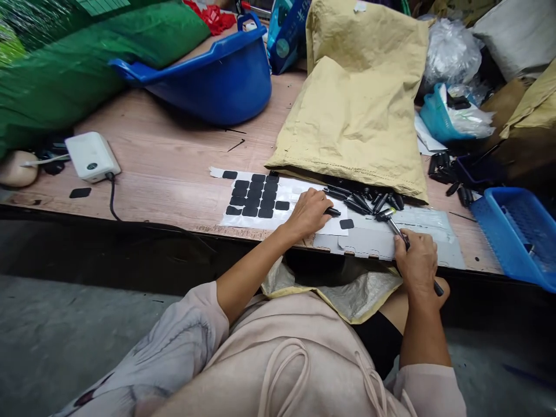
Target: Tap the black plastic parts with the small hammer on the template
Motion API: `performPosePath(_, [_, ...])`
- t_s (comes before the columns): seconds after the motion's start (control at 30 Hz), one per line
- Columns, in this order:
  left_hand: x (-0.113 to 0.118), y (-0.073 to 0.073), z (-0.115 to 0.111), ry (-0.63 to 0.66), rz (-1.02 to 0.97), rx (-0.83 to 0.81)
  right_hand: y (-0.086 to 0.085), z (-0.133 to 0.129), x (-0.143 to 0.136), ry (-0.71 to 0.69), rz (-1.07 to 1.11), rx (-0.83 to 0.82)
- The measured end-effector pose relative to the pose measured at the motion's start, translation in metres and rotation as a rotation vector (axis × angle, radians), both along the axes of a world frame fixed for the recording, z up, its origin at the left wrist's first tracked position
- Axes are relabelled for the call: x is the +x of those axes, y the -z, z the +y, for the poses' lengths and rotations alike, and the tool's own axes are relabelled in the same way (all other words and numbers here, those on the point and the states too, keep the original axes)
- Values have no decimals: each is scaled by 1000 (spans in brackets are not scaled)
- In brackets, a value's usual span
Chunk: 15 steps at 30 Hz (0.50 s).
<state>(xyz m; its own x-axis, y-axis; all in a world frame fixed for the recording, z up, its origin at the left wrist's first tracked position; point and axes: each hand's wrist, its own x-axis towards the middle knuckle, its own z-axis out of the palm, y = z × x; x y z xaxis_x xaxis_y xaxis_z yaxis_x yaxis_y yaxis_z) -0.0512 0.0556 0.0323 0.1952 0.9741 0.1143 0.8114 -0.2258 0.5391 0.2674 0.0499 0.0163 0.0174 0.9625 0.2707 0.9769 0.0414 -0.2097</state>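
Seemingly midway, the left hand (309, 213) holds a black rod (333, 212), the right hand (417, 259) grips a hammer (394, 226); piled rods (359, 202) look unworked.

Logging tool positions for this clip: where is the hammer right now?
In the head view, the hammer is right of centre, in the right hand, its head close by the pile of black pieces in front of the tan bag.

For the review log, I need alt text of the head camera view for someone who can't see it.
A person's right hand grips a small hammer at a table, while the left hand holds a short black piece by a white sheet bearing rounded black squares. Loose black pieces lie beyond, before a large tan bag.
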Motion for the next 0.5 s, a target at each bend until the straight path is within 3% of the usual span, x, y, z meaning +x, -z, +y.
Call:
performPosePath(0.13, [0,10,-9,-80,-113,-52,-5,-10,1,43,2,-41])
performPosePath(0.37, [4,22,-14,-143,-255,-27,-38,-38,-9,173,213,-98])
performPosePath(0.5, [6,20,-14,-183,-277,-54,-44,-53,-36,4,460,-144])
